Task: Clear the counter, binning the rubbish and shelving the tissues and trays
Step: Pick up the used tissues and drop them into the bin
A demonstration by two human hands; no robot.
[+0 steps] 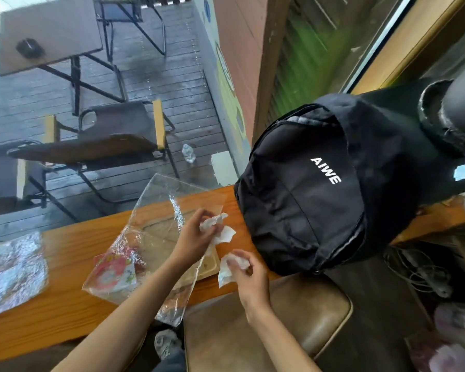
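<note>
Right hand point(246, 269) grip closed on crumpled tissue point(232, 264), left hand point(196, 234) pinching another, tray half-hidden under plastic bag point(156, 232)

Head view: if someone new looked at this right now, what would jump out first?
A big black fabric backpack with white lettering fills the right of the wooden counter. Beside it, both hands grip crumpled white tissues above a clear plastic bag lying on the counter.

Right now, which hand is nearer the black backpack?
Right. The right hand, clutching a crumpled tissue, sits just beside the black backpack; the left hand, holding another tissue, is farther, above the clear plastic bag.
</note>
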